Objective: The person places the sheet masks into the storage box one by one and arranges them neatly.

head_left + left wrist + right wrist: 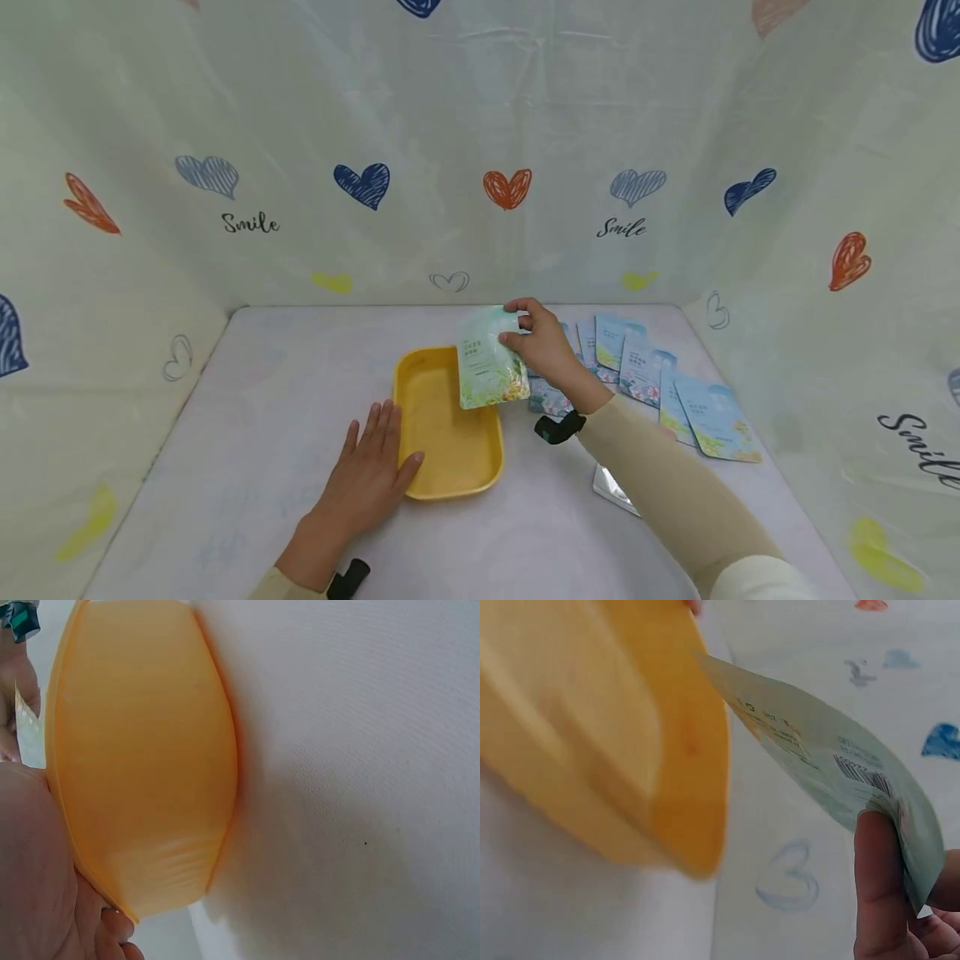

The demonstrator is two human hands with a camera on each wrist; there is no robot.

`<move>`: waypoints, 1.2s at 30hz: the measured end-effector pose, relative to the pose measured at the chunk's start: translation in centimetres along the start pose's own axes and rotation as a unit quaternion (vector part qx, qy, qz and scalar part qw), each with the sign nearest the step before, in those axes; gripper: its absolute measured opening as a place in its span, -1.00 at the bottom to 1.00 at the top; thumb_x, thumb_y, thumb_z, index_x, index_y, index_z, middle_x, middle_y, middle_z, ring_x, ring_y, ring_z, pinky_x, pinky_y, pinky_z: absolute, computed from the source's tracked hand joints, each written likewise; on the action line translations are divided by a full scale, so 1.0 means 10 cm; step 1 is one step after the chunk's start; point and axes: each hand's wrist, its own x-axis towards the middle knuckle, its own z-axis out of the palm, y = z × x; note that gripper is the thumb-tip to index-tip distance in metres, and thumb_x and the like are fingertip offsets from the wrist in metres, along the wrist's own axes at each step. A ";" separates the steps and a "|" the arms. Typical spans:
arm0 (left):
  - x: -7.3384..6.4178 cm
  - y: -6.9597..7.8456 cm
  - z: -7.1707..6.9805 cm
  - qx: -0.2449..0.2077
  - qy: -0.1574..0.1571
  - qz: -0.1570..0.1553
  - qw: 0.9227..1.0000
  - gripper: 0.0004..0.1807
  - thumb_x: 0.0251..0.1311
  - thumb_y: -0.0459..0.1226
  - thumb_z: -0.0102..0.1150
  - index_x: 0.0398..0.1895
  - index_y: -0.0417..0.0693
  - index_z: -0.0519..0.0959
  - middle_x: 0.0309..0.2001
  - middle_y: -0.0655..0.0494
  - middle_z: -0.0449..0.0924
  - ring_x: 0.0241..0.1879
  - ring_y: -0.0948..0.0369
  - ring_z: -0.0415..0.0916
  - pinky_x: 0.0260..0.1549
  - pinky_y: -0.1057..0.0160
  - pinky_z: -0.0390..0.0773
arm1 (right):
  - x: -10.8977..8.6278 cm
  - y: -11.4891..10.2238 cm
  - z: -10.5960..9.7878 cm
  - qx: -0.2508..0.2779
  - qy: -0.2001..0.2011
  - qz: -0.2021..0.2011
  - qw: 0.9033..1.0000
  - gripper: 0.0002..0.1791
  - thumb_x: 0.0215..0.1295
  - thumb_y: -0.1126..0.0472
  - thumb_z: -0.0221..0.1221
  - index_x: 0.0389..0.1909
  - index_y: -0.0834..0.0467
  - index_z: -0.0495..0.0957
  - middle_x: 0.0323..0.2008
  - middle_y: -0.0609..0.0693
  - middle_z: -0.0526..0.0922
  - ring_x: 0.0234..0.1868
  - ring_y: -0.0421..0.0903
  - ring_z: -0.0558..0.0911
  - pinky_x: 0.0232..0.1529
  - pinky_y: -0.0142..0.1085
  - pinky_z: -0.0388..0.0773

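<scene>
My right hand point(543, 342) pinches a pale green sachet point(487, 358) by its edge, between thumb and fingers. The sachet hangs upright over the right side of a yellow tray point(442, 492); in the right wrist view the sachet point(802, 742) shows a barcode and bends slightly. With its fingers extended, my left hand point(367, 471) rests against the tray's left rim, the thumb lying over the near-left edge. In the left wrist view the tray's outer wall point(142, 757) fills the left half, beside part of my left hand point(34, 847).
Several blue and green sachets point(716, 417) lie spread in an overlapping row at the right of the white table point(247, 433). A silvery flat item point(615, 487) is partly hidden under my right forearm. A heart-printed curtain point(442, 108) surrounds the table's back and sides.
</scene>
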 end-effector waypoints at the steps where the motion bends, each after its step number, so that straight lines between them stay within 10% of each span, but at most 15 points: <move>1: 0.00 0.00 0.00 0.000 -0.003 -0.001 1.000 -0.06 0.61 0.17 -0.10 0.69 -0.34 -0.09 0.70 -0.25 -0.13 0.70 -0.16 -0.21 0.61 -0.34 -0.12 | -0.01 0.00 0.06 0.008 -0.006 0.003 1.000 -0.52 0.46 0.37 0.27 0.34 0.12 0.45 -0.07 0.20 0.70 -0.24 -0.02 0.69 -0.30 -0.32 0.65; 16: -0.01 0.00 -0.04 0.004 0.021 0.014 1.000 -0.13 0.62 0.04 -0.02 0.66 -0.39 -0.02 0.68 -0.30 -0.05 0.69 -0.20 -0.15 0.58 -0.38 -0.07 | -0.03 0.13 0.89 -0.024 -0.075 0.026 0.997 -0.62 0.46 0.34 0.26 0.23 0.16 0.48 0.06 0.21 0.73 -0.10 -0.01 0.72 -0.07 -0.20 0.74; 36: 0.00 -0.01 0.00 0.002 0.026 0.023 0.999 -0.12 0.62 0.05 -0.01 0.66 -0.39 -0.03 0.67 -0.31 -0.03 0.68 -0.19 -0.13 0.58 -0.37 -0.03 | -0.02 0.24 0.98 -0.130 -0.119 -0.010 0.984 -0.60 0.43 0.30 0.33 0.21 0.19 0.50 -0.06 0.13 0.75 -0.20 -0.10 0.71 -0.17 -0.29 0.72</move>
